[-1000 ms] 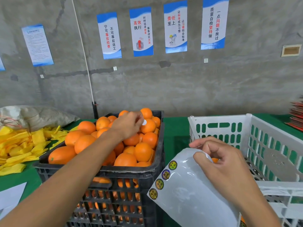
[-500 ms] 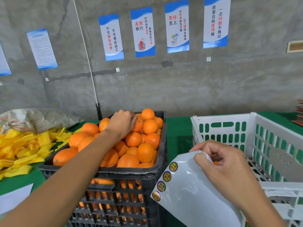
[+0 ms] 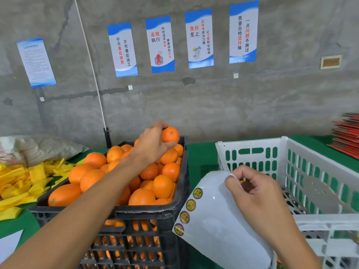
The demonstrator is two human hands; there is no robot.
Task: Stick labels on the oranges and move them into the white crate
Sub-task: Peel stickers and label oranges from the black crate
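Yellow wrappers (image 3: 23, 183) lie at 9 o'clock. The black crate (image 3: 147, 212) sits heaped with oranges; the left hand (image 3: 153, 144) grips 1 orange (image 3: 170, 134) above its far rim. At 4 o'clock, the right hand (image 3: 258, 199) pinches a label sheet (image 3: 213, 226) bearing 4 stickers, beside the white crate (image 3: 310, 171) at 3 o'clock.

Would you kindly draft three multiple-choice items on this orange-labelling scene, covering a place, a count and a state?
1. Where is the white crate?
A. Right of the black crate
B. Left of it
C. Stacked on it

2. How many round labels show on the sticker sheet?
A. Two
B. Four
C. Seven

3. What is the left hand doing?
A. Resting flat
B. Peeling a label
C. Gripping an orange

Key: 1 A, it stands on the right; 2 B, four line the sheet's edge; 3 C, fingers curl round the fruit above the pile.
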